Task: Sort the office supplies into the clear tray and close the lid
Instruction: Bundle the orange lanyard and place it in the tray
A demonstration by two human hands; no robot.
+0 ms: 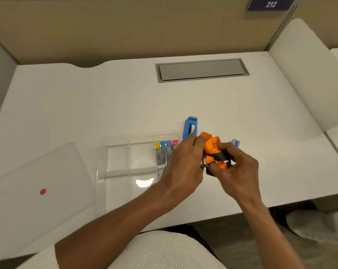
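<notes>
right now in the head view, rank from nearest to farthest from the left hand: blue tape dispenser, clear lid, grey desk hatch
1. Blue tape dispenser: just beyond the left hand, beside the tray's far right corner.
2. Grey desk hatch: at the desk's far side, ahead of the hand.
3. Clear lid: off to the left, past the clear tray.

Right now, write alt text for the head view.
Both hands, left hand and right hand, hold a bunched orange lanyard over a white desk, beside an open clear tray holding colour-capped tubes. A blue tape dispenser stands behind; the clear lid lies left.
</notes>
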